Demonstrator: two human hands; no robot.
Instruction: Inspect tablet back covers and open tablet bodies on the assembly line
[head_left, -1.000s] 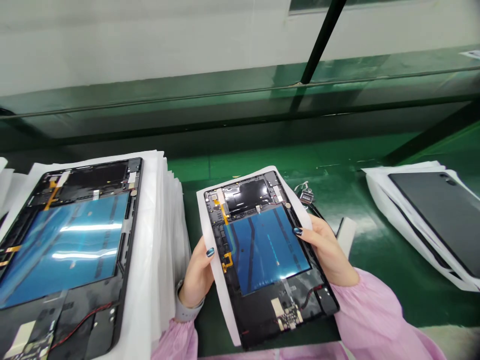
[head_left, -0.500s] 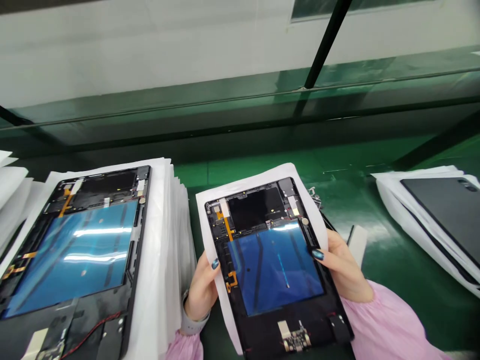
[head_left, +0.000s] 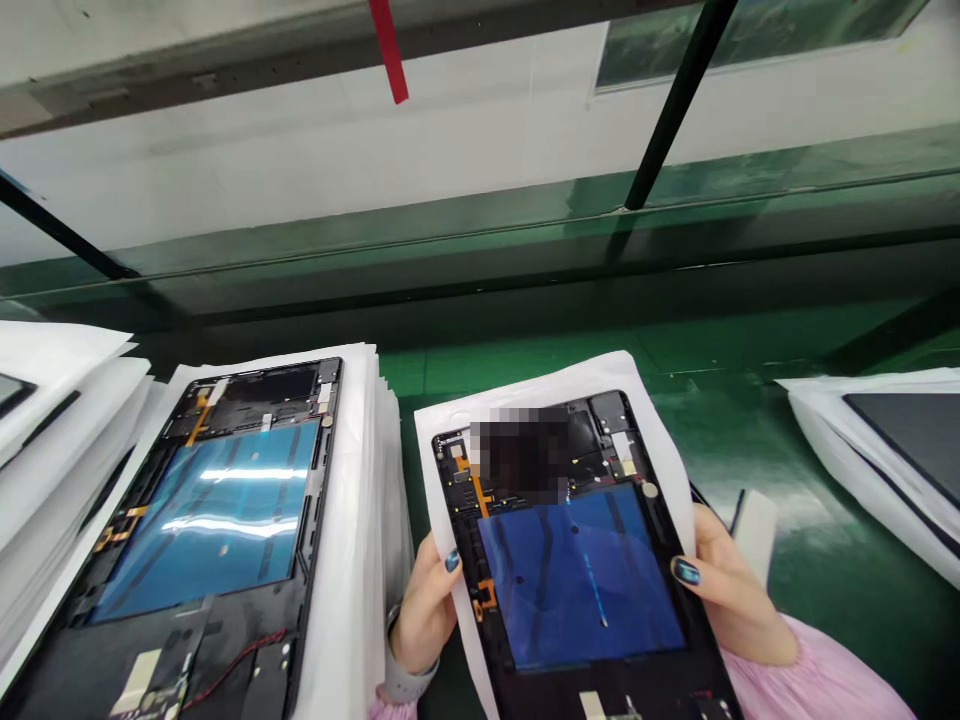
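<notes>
While another tablet [head_left: 247,530] lies atop the paper-layered stack [head_left: 352,600] at left, the person holds an opened tablet [head_left: 581,590] over the green bench [head_left: 802,560], white paper [head_left: 544,395] beneath it. The left hand [head_left: 426,610] grips paper and tablet along the left side; the right hand [head_left: 735,595] clasps the opposite edge, thumb on the frame. This seems a holding step; moving on would call for keeping both layers aligned and level.
</notes>
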